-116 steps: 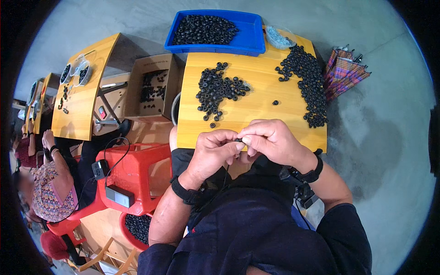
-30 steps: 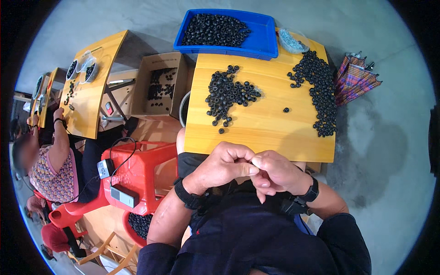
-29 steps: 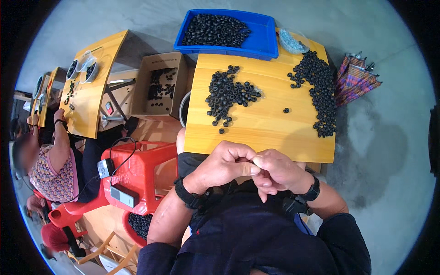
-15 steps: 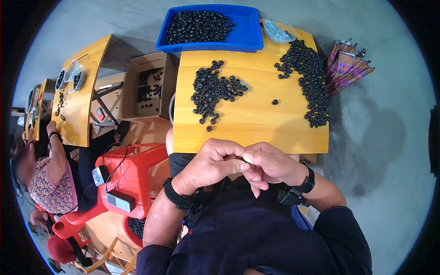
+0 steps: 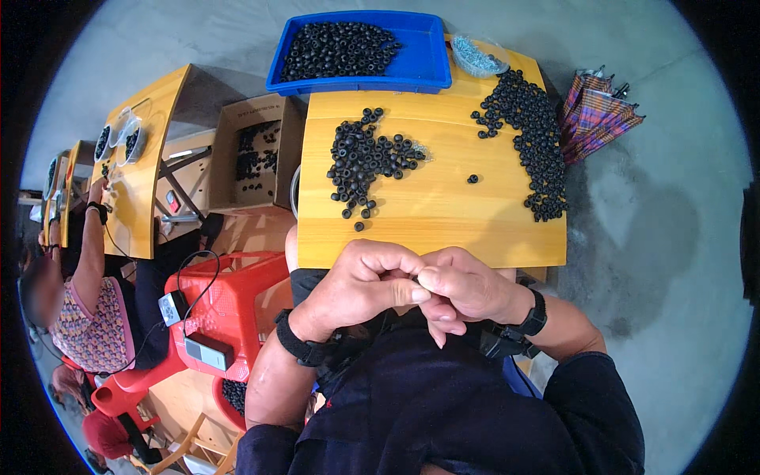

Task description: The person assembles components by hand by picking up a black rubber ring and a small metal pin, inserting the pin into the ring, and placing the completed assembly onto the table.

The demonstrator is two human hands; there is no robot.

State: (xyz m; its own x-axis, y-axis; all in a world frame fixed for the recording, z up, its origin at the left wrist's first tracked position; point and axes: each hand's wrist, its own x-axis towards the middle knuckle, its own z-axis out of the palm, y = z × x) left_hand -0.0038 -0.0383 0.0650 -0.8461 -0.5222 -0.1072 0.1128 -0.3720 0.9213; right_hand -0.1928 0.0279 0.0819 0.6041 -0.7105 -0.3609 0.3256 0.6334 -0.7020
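Note:
My left hand (image 5: 366, 283) and my right hand (image 5: 469, 286) meet just off the near edge of the yellow wooden table (image 5: 443, 226). Both are closed, thumbs and fingertips pinching at one spot. A sliver of something small and dark shows there; the fingers cover the rest. Beyond my left hand lies a loose pile of small black ring-shaped parts (image 5: 360, 166), with some tiny clear bits (image 5: 422, 150) at its right end. A larger band of the same black parts (image 5: 526, 127) runs down the table's right side. One single black part (image 5: 473, 179) sits between them.
A blue tray (image 5: 423, 63) holding many black parts spans the far edge, beside a clear bowl of pale blue pieces (image 5: 477, 59). A plaid umbrella (image 5: 595, 117) is at right. Leftward are a cardboard box (image 5: 224, 162), a red stool (image 5: 226, 297) and a person (image 5: 91, 317) at another table.
My hands stay pinched together, with the fingers shifted slightly. The person at the left has moved an arm farther over their table.

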